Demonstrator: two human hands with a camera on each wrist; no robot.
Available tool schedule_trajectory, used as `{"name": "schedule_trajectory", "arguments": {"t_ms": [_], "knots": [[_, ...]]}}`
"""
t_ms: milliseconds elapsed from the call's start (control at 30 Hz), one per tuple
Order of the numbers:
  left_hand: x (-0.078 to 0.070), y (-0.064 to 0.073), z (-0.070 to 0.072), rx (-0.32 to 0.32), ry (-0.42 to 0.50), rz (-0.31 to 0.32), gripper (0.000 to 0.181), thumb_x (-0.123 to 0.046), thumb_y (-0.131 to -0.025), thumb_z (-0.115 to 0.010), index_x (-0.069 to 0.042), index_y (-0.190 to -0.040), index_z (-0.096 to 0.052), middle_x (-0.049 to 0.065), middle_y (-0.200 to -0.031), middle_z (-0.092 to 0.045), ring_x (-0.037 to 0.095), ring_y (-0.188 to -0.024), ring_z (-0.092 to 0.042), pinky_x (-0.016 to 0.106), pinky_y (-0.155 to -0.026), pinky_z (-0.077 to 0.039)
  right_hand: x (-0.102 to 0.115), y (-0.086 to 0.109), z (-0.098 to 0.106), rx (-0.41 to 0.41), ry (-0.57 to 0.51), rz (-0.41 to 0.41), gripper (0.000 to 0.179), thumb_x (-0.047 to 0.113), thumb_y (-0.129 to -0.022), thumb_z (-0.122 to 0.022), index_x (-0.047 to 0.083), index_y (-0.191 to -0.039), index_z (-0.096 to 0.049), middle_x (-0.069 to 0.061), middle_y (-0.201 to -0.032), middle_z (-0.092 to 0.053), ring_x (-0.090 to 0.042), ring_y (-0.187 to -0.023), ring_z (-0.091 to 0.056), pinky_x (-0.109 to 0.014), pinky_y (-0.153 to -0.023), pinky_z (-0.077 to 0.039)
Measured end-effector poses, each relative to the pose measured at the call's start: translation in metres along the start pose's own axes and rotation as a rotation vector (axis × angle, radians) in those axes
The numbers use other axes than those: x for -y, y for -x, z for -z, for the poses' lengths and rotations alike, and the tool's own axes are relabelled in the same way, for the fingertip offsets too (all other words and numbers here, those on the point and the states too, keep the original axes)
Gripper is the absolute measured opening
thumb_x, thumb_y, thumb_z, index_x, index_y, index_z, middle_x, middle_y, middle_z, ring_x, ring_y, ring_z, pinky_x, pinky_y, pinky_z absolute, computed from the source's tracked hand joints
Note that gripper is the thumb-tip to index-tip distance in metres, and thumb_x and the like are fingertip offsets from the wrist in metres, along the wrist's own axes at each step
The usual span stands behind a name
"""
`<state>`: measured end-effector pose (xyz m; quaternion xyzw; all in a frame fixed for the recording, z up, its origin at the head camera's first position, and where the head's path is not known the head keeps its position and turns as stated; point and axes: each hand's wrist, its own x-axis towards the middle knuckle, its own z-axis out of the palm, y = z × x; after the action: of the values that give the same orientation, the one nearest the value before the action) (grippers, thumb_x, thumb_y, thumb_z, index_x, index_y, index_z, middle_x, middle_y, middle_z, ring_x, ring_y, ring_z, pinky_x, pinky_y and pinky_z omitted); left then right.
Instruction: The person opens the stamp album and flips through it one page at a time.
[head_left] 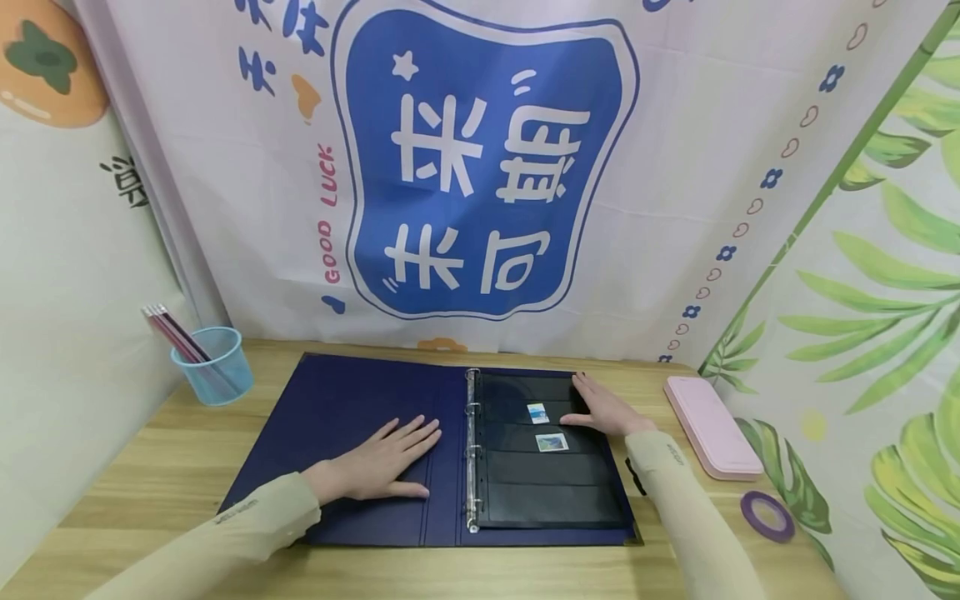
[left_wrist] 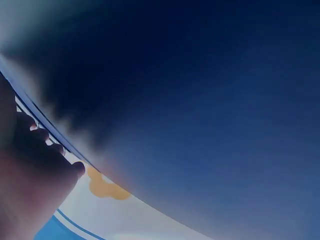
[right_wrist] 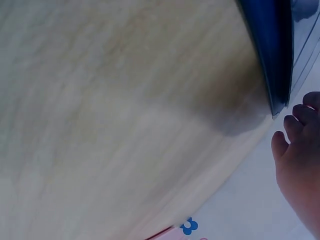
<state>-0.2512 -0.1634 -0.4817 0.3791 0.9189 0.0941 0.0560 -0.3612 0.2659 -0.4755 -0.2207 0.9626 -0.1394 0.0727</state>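
A dark blue stamp album (head_left: 360, 379) lies open on the table, with a metal ring binding (head_left: 472, 467) down its middle. My left hand (head_left: 382, 458) rests with straight, spread fingers on the inside of the left cover, which fills much of the left wrist view. On the right side, a black stamp page (head_left: 555, 504) with horizontal pocket strips holds two small stamps: a blue and white one (head_left: 537, 413) and a greenish one (head_left: 552, 442). My right hand (head_left: 607, 410) touches the page's upper right edge, fingers extended and thumb pointing left across it.
A light blue mesh cup (head_left: 217, 367) with several pencils (head_left: 180, 335) stands at the back left of the wooden table (head_left: 150, 467). Right of the album lie a pink case (head_left: 712, 427) and a purple tape roll (head_left: 767, 517). Printed cloth (head_left: 255, 183) hangs behind.
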Motion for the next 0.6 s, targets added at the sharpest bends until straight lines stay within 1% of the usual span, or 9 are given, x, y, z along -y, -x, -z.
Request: {"name": "schedule_trajectory", "arguments": {"t_ms": [133,333,433,600], "knots": [[0.0007,-0.0047,-0.0063,0.013,-0.019,0.012,0.091,-0.069,-0.093,-0.047,-0.013,-0.16,-0.019,0.007,-0.168,-0.016,0.032,-0.156,-0.014,0.063,-0.121,-0.017,-0.001,-0.0029,-0.0034,0.018,-0.022,-0.023,0.098,0.055,-0.092,-0.061,-0.003,-0.157,-0.017,-0.026,-0.164,-0.013,-0.044,-0.153,-0.014,-0.059,-0.122,-0.02],[0.0019,-0.0065,-0.0092,0.029,-0.012,0.028,0.092,-0.069,-0.092,-0.047,-0.014,-0.16,-0.019,0.006,-0.168,-0.014,0.03,-0.156,-0.013,0.063,-0.121,-0.018,-0.0032,-0.0046,-0.006,0.035,-0.055,-0.028,0.097,0.053,-0.093,-0.061,-0.003,-0.157,-0.015,-0.023,-0.166,-0.011,-0.042,-0.153,-0.012,-0.058,-0.123,-0.018],[0.0017,-0.0067,-0.0092,0.026,-0.006,0.027,0.091,-0.069,-0.092,-0.048,-0.013,-0.159,-0.021,0.006,-0.168,-0.016,0.03,-0.156,-0.015,0.063,-0.121,-0.019,-0.004,-0.0054,-0.0066,0.031,-0.065,-0.028,0.096,0.051,-0.094,-0.062,-0.003,-0.157,-0.015,-0.022,-0.166,-0.011,-0.042,-0.154,-0.012,-0.058,-0.123,-0.018],[0.0015,-0.0073,-0.0079,0.018,-0.002,0.01,0.091,-0.068,-0.093,-0.049,-0.01,-0.158,-0.024,0.01,-0.167,-0.019,0.033,-0.154,-0.02,0.065,-0.119,-0.021,-0.0055,-0.0068,-0.0077,0.027,-0.061,-0.034,0.096,0.052,-0.093,-0.062,-0.002,-0.157,-0.015,-0.021,-0.166,-0.012,-0.041,-0.154,-0.013,-0.056,-0.123,-0.019]]}}
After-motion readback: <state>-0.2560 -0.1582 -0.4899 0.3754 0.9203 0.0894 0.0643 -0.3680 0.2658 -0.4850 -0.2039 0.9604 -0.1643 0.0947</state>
